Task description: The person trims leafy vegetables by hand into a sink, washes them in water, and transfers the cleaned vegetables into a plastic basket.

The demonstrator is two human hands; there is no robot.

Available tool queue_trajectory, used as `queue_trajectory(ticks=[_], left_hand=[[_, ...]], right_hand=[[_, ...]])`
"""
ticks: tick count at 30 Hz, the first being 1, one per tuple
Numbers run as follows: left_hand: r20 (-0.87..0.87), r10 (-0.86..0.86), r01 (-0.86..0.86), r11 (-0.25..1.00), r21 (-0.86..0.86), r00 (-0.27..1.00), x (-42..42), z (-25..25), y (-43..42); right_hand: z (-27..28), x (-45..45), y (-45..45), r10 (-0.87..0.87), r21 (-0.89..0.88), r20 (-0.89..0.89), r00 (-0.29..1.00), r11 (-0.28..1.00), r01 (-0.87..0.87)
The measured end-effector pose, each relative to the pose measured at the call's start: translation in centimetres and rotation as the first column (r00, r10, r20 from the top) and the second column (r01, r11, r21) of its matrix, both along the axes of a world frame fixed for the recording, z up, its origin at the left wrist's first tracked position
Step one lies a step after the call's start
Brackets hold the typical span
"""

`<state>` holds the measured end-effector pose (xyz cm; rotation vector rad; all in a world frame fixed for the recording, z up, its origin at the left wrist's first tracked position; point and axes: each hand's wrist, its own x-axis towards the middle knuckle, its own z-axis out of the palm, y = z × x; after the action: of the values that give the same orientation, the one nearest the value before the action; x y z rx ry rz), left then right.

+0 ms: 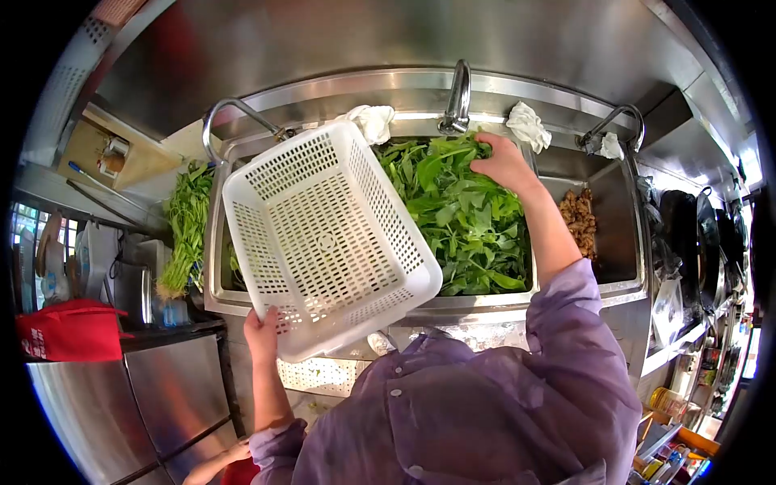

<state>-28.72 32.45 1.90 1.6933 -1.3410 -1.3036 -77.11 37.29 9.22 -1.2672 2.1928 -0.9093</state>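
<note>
My left hand point(260, 333) is closed on the near left corner of a white perforated plastic basket point(323, 230). The basket is tilted over the left sink, and nothing lies in it. At the far right of the middle sink, my right hand point(503, 164) has its thumb and fingers curled around some leafy greens point(465, 214). These greens fill the middle sink in a heap. The fingertips of my right hand are partly hidden among the leaves.
Ginger-like roots point(577, 222) lie in the right sink point(618, 242). Long-stemmed greens point(188, 226) rest left of the sinks. A middle faucet point(458, 97) and white cloths point(529, 125) are at the back. Another person's hand point(230, 454) shows at lower left.
</note>
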Motion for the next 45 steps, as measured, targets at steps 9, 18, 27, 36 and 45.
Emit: queue_trajectory(ticks=[9,18,27,36,45], left_hand=[[0.313,-0.048,0.143,0.947,-0.288,0.948,-2.0,0.8,0.8],[0.357,-0.079,0.272,0.802,-0.532,0.931,0.0,-2.2,-0.3],[0.16,-0.133,0.156,0.978,-0.141,0.978,-0.3,-1.5,-1.0],[0.181,-0.093,0.103,0.994,-0.045,0.979,-1.3,-1.4,-1.7],[0.122,-0.066,0.067,0.998,-0.003,0.99,-0.3,-2.0,-3.6]], right_hand=[[11.7,12.0,-2.4,0.293,-0.076,-0.268,0.918,0.943,-0.323],[2.0,23.4,-5.1,0.491,0.167,-0.246,0.836,0.871,-0.462],[-15.6,-1.5,4.7,0.01,0.537,-0.221,0.975,0.836,0.113],[-21.6,4.8,2.7,0.165,0.766,0.164,0.972,0.6,-0.231],[-30.5,1.5,2.0,0.129,0.796,0.098,0.987,0.584,-0.155]])
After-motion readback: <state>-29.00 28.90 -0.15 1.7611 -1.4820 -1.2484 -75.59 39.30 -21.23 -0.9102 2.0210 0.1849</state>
